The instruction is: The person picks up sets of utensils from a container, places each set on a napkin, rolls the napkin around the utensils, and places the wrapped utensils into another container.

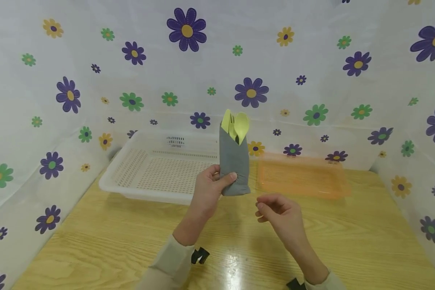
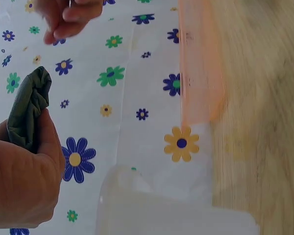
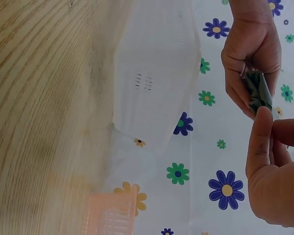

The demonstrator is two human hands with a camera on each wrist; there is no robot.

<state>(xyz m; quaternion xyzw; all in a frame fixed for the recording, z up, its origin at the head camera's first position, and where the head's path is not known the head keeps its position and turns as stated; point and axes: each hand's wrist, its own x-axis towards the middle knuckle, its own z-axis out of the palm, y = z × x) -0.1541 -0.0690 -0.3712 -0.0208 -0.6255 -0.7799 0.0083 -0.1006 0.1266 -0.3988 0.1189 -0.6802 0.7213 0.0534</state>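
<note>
My left hand [image 1: 207,191] grips the lower end of a grey cloth cutlery pouch [image 1: 234,161], thumb across its front. The pouch stands upright above the table. From its V-shaped top stick a yellow-green spoon [image 1: 242,125], a fork [image 1: 233,129] and a knife [image 1: 226,121]; their lower parts are hidden in the cloth. To the right and slightly below, my right hand [image 1: 282,213] hovers apart from the pouch, fingers loosely bent, with nothing visible in them. In the left wrist view the pouch's folded bottom end [image 2: 29,105] shows above the left hand.
Behind the left hand, a white plastic basket [image 1: 130,192] sits on the wooden table [image 1: 94,241]. An orange basket [image 1: 304,192] stands at the back right. A flower-patterned sheet [image 1: 217,64] hangs around the back and sides.
</note>
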